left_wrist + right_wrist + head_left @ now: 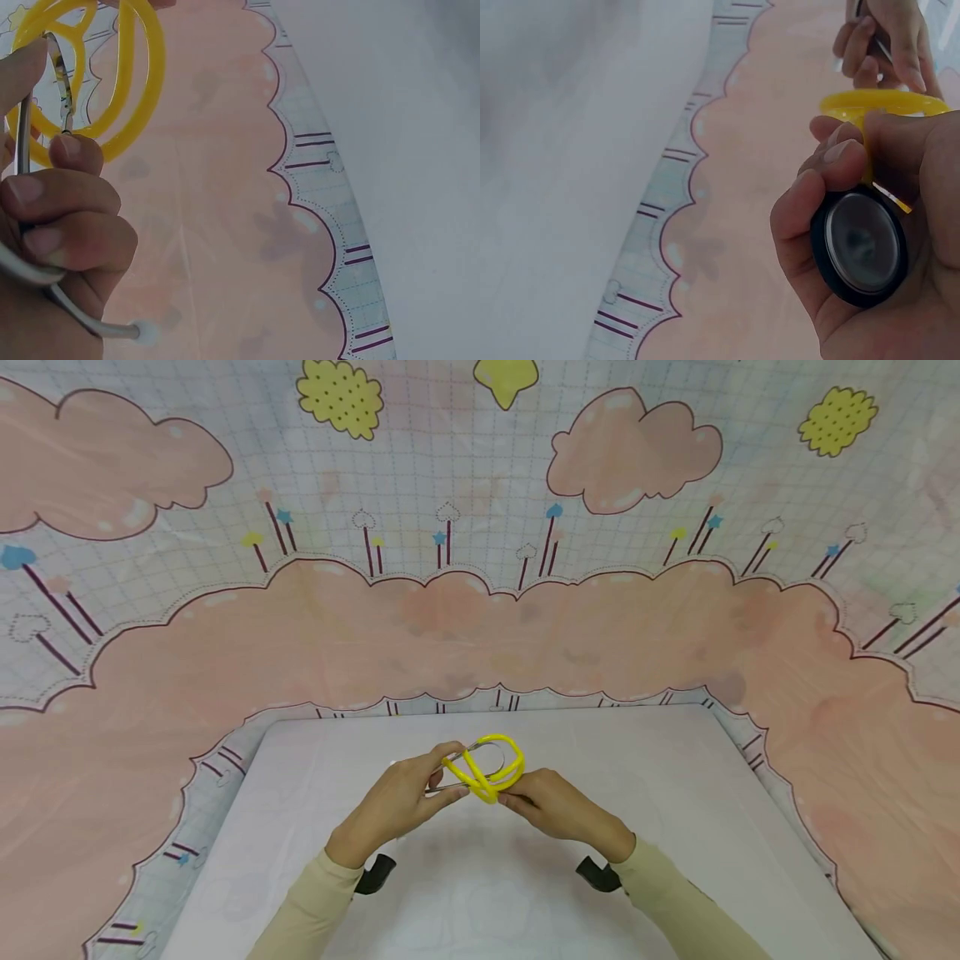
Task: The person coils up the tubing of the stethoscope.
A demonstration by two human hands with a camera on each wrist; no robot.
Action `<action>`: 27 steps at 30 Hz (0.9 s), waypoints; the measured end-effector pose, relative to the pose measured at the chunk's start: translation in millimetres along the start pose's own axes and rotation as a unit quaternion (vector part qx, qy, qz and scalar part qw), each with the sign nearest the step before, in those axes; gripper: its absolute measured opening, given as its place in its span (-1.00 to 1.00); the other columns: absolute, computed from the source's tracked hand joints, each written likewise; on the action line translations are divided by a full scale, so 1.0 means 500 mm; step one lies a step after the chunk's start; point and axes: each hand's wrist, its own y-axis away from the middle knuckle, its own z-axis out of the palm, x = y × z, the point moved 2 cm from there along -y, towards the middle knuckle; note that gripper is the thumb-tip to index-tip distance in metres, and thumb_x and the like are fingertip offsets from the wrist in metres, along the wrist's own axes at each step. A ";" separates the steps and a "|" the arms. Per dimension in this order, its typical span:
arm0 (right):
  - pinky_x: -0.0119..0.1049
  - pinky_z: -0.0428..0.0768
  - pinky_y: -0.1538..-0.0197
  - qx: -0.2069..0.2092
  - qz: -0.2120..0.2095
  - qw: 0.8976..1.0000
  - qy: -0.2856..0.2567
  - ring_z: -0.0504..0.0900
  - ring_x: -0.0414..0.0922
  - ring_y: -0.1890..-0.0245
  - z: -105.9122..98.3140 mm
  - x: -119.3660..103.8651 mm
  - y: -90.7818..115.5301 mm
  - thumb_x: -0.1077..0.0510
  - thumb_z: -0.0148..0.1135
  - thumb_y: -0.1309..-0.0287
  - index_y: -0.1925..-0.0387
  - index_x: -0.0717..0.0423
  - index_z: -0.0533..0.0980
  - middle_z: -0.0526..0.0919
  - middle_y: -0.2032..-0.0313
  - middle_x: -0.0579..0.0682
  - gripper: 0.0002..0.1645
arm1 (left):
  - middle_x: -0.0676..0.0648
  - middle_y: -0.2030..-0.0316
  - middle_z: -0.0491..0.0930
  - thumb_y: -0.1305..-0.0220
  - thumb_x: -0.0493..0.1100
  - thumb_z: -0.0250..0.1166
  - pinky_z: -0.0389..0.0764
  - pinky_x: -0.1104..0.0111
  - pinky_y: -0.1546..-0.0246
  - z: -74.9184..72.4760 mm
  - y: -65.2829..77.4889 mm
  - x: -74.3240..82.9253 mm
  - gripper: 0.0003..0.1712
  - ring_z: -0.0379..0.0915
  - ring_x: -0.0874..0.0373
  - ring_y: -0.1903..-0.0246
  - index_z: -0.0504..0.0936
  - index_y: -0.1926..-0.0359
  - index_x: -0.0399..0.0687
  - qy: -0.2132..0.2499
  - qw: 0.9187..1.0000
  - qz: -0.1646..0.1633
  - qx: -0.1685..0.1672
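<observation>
A stethoscope with coiled yellow tubing point(517, 766) is held between both hands over the white table. My left hand point(401, 793) grips its metal ear tubes, fingers curled round them in the left wrist view. A pale eartip point(146, 332) sticks out below that hand. On the other side, my right hand point(558, 804) pinches the yellow tubing between thumb and fingers. In the right wrist view the round chestpiece point(862, 244), dark-rimmed with a shiny face, lies against the right palm under the curled fingers. Part of the tubing is hidden behind the fingers.
The white table point(480, 893) spreads beneath both arms. Beyond its far edge hangs a patterned cloth point(480, 635) with pink clouds, which also borders the table's sides. A black wrist mount point(375, 875) shows under the left forearm, another mount point(598, 874) under the right.
</observation>
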 end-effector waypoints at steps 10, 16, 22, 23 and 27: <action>-0.47 0.47 0.35 0.013 0.017 0.999 -0.024 0.38 -0.34 0.48 0.000 -0.002 -0.005 0.13 0.13 -0.38 0.07 0.11 0.65 0.62 0.45 -0.19 -0.76 | 0.05 0.53 0.39 -0.23 0.05 0.38 0.28 0.52 0.52 0.000 -0.005 0.006 -0.41 0.17 0.34 0.57 0.42 -0.23 0.08 0.008 1.000 -0.001 0.012; -0.48 0.45 0.39 0.029 0.024 0.999 -0.039 0.36 -0.34 0.51 -0.003 -0.001 -0.003 0.18 0.17 -0.35 0.10 0.13 0.66 0.60 0.47 -0.18 -0.79 | 0.02 0.52 0.44 -0.26 0.05 0.35 0.30 0.51 0.50 0.004 -0.006 0.002 -0.49 0.22 0.32 0.54 0.49 -0.20 0.11 0.022 1.000 0.000 0.003; -0.48 0.37 0.46 0.047 0.039 0.995 -0.085 0.31 -0.36 0.56 -0.003 0.008 -0.002 0.18 0.14 -0.38 0.21 0.08 0.61 0.43 0.56 -0.21 -0.87 | 0.17 0.47 0.38 -0.26 0.03 0.35 0.34 0.52 0.49 0.003 -0.002 0.000 -0.33 0.25 0.31 0.49 0.41 -0.37 0.10 0.031 0.999 0.008 0.031; -0.49 0.36 0.47 0.049 0.044 0.993 -0.094 0.31 -0.36 0.57 -0.004 0.009 -0.002 0.17 0.13 -0.39 0.24 0.06 0.59 0.40 0.57 -0.21 -0.88 | 0.16 0.47 0.38 -0.25 0.02 0.36 0.34 0.52 0.49 0.002 -0.002 0.001 -0.30 0.24 0.32 0.50 0.40 -0.39 0.12 0.030 0.999 0.013 0.039; -0.48 0.35 0.50 0.052 0.055 0.990 -0.115 0.32 -0.35 0.59 -0.006 0.013 0.000 0.18 0.12 -0.39 0.26 0.02 0.55 0.36 0.57 -0.21 -0.90 | 0.14 0.49 0.39 -0.23 0.01 0.38 0.32 0.53 0.49 0.001 -0.002 0.000 -0.28 0.21 0.34 0.50 0.39 -0.39 0.16 0.027 0.997 0.033 0.061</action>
